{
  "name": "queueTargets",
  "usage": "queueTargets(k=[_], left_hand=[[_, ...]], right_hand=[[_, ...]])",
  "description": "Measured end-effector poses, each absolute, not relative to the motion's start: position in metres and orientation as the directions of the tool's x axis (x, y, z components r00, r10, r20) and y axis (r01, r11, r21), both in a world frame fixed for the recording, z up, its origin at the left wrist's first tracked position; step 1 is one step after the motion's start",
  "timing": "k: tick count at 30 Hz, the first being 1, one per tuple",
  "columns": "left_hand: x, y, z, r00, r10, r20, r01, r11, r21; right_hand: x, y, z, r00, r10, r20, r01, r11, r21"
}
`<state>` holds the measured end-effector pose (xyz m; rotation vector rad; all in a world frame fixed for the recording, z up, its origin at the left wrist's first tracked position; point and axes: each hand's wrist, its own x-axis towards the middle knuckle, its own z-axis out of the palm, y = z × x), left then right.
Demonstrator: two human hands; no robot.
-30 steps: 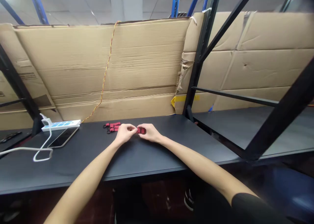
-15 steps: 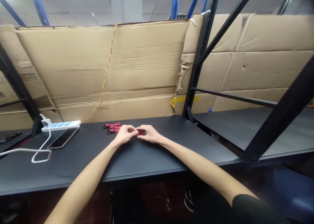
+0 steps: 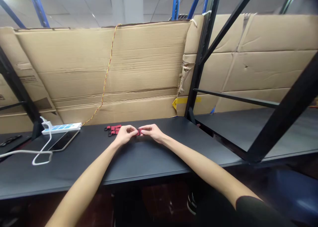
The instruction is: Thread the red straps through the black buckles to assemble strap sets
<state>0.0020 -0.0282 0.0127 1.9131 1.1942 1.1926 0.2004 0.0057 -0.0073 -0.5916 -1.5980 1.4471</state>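
**Cardboard sheets** (image 3: 99, 71): corrugated, tan, standing upright behind the desk and running across the full view; 1 strip of yellow tape (image 3: 185, 101) sits low on a seam.

**Steel shelving frame** (image 3: 198, 71): black uprights and diagonal braces to the right of centre, with blue uprights above.

**Black desk** (image 3: 149, 164): long, with the front edge running slightly downhill to the left. The hands are near its back edge and well apart from its front edge.

**Power strip** (image 3: 61, 128): white and blue, lying near the back edge at far left, with a **white cable** (image 3: 42, 155) looping forward from it.

**Smartphone** (image 3: 64, 140): lying flat just in front of the power strip, screen up.

**Twisted wire** (image 3: 106, 78): orange and dark, hanging down the cardboard to the desk.

**Left hand** (image 3: 125, 135) and **right hand** (image 3: 151, 132): both bare, fingers closed, facing each other and pinching the item below, with fingertips nearly meeting.

**Red strap piece** (image 3: 139, 132): held just above the desk, between the hands, near the back edge. Mostly hidden by the fingers; its direction cannot be told.

**Red clip straps** (image 3: 113, 130): at least 2, lying just left of the left hand, long axes running left to right, metal clips at the left ends.
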Motion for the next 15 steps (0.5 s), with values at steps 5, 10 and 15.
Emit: queueTargets(k=[5, 10, 15], left_hand=[[0.0046, -0.0284, 0.0109, 0.174, 0.905, 0.388, 0.342, -0.425, 0.838], [0.0041, -0.0246, 0.0073, 0.163, 0.897, 0.41, 0.36, -0.441, 0.822], [0.0045, -0.0258, 0.0069, 0.13, 0.875, 0.466, 0.453, -0.471, 0.757]], right_hand=[[0.2009, 0.0044, -0.0042, -0.469, 0.854, 0.226, -0.218, 0.137, -0.966], [0.1992, 0.0036, -0.003, -0.468, 0.857, 0.214, -0.205, 0.13, -0.97], [0.1968, 0.0019, -0.0035, -0.482, 0.849, 0.215, -0.218, 0.121, -0.968]])
